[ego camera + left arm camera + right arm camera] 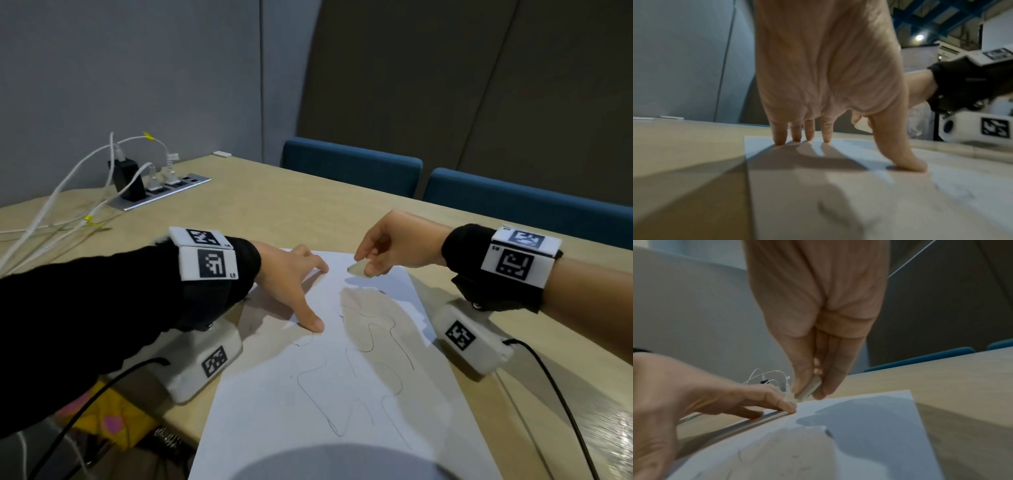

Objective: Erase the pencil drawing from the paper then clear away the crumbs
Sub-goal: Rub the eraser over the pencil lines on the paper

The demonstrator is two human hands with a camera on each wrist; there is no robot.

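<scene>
A white sheet of paper (342, 394) with looping pencil lines (370, 346) lies on the wooden table (308, 212). My left hand (291, 284) spreads straight fingers and thumb on the sheet's far left part, pressing it down; the fingertips (795, 138) touch the paper (838, 194). My right hand (380, 246) hovers just above the far edge and pinches a small whitish eraser (358, 269) between thumb and fingers. In the right wrist view the eraser (809, 391) hangs a little over the paper (869, 426), close to the left hand (705, 402).
A power strip (161, 188) with a black adapter and white cables (68, 212) sits at the far left. Two blue chair backs (352, 168) stand behind the far table edge. A yellow patterned item (106, 421) lies below the near left edge.
</scene>
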